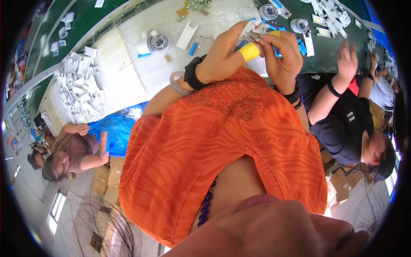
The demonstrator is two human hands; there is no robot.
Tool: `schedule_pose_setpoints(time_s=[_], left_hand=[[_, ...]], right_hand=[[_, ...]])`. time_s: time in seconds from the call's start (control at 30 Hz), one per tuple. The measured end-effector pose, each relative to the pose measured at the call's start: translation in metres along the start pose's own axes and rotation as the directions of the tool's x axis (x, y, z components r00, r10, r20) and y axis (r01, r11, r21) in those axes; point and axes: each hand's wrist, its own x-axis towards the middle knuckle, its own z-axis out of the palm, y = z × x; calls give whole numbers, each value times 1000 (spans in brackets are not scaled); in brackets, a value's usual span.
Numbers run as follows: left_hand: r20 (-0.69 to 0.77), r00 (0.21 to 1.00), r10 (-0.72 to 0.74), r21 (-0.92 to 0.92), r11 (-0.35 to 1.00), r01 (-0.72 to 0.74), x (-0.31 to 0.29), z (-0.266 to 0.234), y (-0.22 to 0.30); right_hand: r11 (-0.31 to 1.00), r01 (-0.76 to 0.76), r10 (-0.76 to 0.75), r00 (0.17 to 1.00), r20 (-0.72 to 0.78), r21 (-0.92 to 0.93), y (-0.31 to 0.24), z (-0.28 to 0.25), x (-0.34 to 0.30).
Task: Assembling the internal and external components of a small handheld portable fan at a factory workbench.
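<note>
Where hands (257,51) meet: hard white plastic part (252,28)

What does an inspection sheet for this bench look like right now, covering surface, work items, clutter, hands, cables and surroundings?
Surface: green table with a white mat.
Work items: small white plastic part held up between both hands.
Clutter: pile of white parts, tape rolls, blue pieces.
Hands: left hand with yellow finger cot and right hand both pinch the part.
Cables: thin wire on the mat.
Surroundings: co-workers either side, cardboard boxes.
</note>
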Motion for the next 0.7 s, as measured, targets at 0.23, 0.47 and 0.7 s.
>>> schedule_pose_setpoints(time_s=[0.23,0.47,0.7], left_hand=[[3,1000,-5,61,998,4,2,4,7],[27,996,85,133,987,-88,3,4,6],[6,996,90,192,977,-89,2,2,0]], right_hand=[[997,71,-71,997,-3,-20,3,-2,4],[991,131,-129,989,65,-24,5,-12,13],[988,137,-130,988,85,-73,0,-11,15]])
